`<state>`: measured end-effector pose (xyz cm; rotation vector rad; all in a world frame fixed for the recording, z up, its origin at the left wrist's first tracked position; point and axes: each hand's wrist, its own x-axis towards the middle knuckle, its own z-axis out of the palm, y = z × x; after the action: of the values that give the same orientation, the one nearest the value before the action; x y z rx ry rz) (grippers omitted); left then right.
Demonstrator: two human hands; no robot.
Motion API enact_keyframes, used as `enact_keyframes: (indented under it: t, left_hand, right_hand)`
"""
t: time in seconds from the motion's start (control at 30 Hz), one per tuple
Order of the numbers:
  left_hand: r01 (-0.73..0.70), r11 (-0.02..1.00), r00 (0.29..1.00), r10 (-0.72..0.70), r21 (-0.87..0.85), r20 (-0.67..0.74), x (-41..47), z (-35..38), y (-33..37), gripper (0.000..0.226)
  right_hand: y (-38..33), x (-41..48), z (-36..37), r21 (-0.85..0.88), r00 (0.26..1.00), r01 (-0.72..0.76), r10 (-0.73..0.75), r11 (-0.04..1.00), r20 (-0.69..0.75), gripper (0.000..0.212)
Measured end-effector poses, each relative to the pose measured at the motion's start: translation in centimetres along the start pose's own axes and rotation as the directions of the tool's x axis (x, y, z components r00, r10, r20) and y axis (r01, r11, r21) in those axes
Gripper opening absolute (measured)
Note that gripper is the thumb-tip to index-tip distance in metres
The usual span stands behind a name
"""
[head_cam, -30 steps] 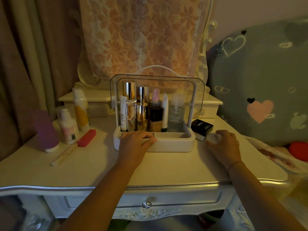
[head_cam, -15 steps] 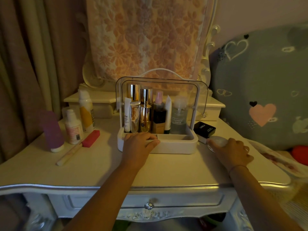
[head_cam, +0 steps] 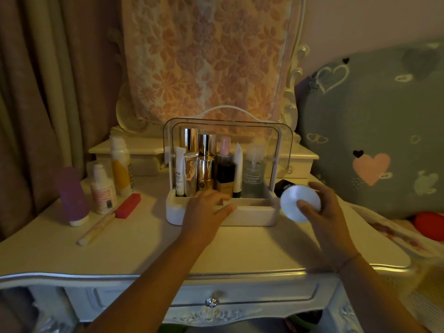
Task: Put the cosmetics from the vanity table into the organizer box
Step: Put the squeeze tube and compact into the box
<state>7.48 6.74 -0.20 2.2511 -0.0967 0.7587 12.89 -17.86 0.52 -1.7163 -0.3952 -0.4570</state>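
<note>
Right hand [head_cam: 323, 212] pinches a round white compact [head_cam: 296, 200], thumb across its near face and fingers curled behind its far edge. The compact is tilted with its flat face toward the camera, just beside the right front corner of the organizer box [head_cam: 252, 213]. It overlaps a black cosmetic case [head_cam: 283, 186] lying on the vanity table [head_cam: 240, 251] behind it.

Left hand [head_cam: 206, 210] rests on the box's front rim, fingers extended and relaxed, holding nothing.

Box contents stand upright in the rear section: two gold-capped bottles [head_cam: 189, 140], a white tube [head_cam: 179, 171], a dark bottle with a pink cap [head_cam: 225, 169] and a clear cleansing water bottle [head_cam: 253, 171]. The front tray section is partly hidden by the left hand.

On the table left of the box, well apart from it: a purple tube [head_cam: 72, 195], a small white bottle [head_cam: 102, 188], a white-and-yellow bottle [head_cam: 120, 167], a red flat case [head_cam: 128, 205] and a cream stick [head_cam: 96, 228].
</note>
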Motion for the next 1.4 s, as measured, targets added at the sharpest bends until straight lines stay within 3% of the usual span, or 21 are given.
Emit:
enact_keyframes:
  t: [0.1,0.17,0.3,0.43,0.53,0.73,0.9,1.0,1.4]
  left_hand:
    - [0.076,0.971,0.982,-0.034,-0.228,0.184,1.0,1.7,2.8,0.048]
    - [0.15,0.916,0.968,-0.06,-0.371,0.244,1.9,2.4,4.0,0.048]
    - [0.236,0.874,0.968,-0.171,-0.424,0.185,3.5,3.0,3.7,0.038]
    - [0.212,0.937,0.977,-0.202,-0.278,0.064,5.3,4.0,3.7,0.041]
    - [0.177,0.964,0.984,-0.177,-0.197,0.017,6.0,4.9,3.9,0.047]
    - [0.17,0.966,0.967,-0.201,-0.194,-0.153,5.9,5.7,4.3,0.04]
    - [0.182,0.98,0.953,-0.195,-0.079,-0.23,5.7,5.9,4.3,0.033]
    - [0.237,0.967,0.933,-0.254,-0.097,-0.256,5.8,5.7,4.2,0.029]
    - [0.259,0.962,0.965,-0.256,0.082,-0.055,5.4,4.9,3.4,0.028]
  right_hand:
    - [-1.8,0.2,2.2,0.265,0.979,-0.038,-0.017,0.963,0.201,0.042]
    - [-2.5,0.6,3.6,0.331,0.959,-0.095,-0.003,0.939,0.284,0.038]
    - [-2.2,1.8,4.6,0.273,0.976,-0.095,0.036,0.957,0.215,0.033]
    - [-0.7,2.1,4.8,0.182,0.993,-0.098,0.083,0.978,0.086,0.027]
    - [0.7,1.3,4.8,0.027,0.991,-0.057,0.054,0.998,0.119,0.033]
    - [0.7,1.4,5.1,0.017,0.978,-0.06,0.055,0.998,0.202,0.054]
    - [1.2,1.8,5.0,-0.055,0.977,-0.031,0.042,0.998,0.211,0.051]
    - [1.5,2.3,5.6,-0.105,0.968,0.008,0.019,0.994,0.251,0.05]
    - [2.0,1.8,6.1,-0.275,0.97,-0.004,0.07,0.962,0.232,0.042]
